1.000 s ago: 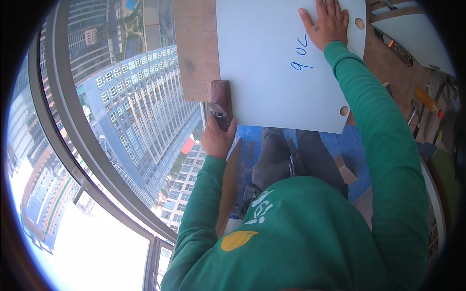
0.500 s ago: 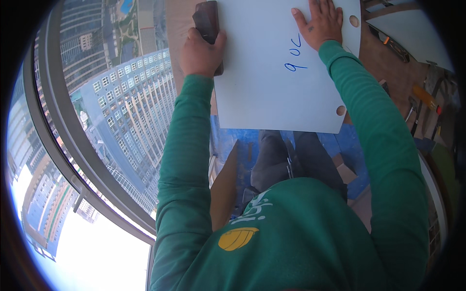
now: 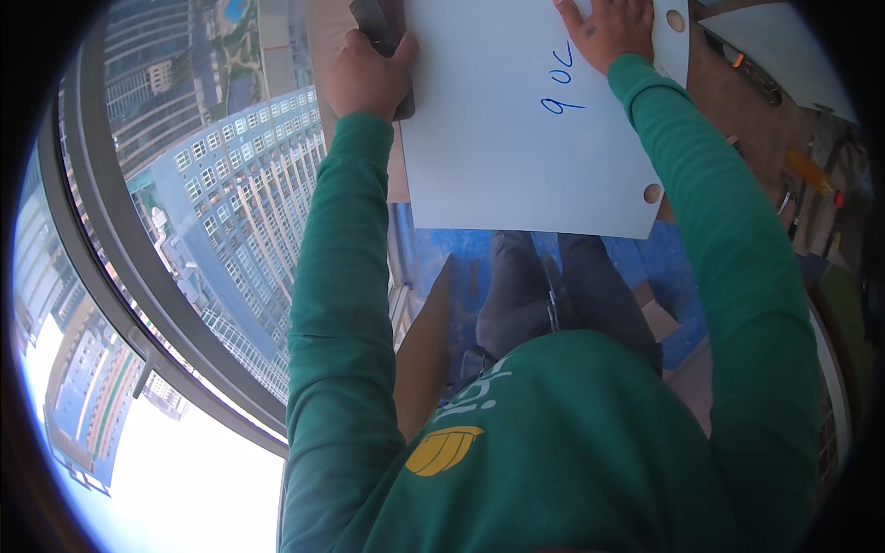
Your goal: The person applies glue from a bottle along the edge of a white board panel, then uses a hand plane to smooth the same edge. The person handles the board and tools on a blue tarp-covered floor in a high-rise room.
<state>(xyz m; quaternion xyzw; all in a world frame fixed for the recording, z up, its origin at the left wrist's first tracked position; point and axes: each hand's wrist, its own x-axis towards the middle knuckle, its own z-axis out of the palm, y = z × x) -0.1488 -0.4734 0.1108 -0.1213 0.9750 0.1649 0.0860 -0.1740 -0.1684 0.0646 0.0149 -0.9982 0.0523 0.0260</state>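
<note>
A white panel (image 3: 489, 157) with blue handwriting and round holes along its right side lies flat in front of me. At its left edge my left hand (image 3: 367, 81) is closed around a dark wooden hand plane (image 3: 394, 18), which lies lengthwise along that edge. The far end of the plane runs out of the picture, and my hand covers its middle. My right hand (image 3: 616, 35) rests flat on the panel near its right side, thumb spread, with the fingertips cut off by the top of the picture.
A brown work surface (image 3: 728, 111) under the panel carries a black and orange utility knife (image 3: 745, 74) and a yellow-handled tool (image 3: 808, 171) on the right. Another white panel (image 3: 784, 46) lies beyond. Tall window frames (image 3: 101, 203) stand close on my left. A brown sheet (image 3: 426, 341) leans below.
My left hand and the plane have slid slightly away from me along the panel's edge. My right hand stays in place on the panel. The whole view has shifted a little.
</note>
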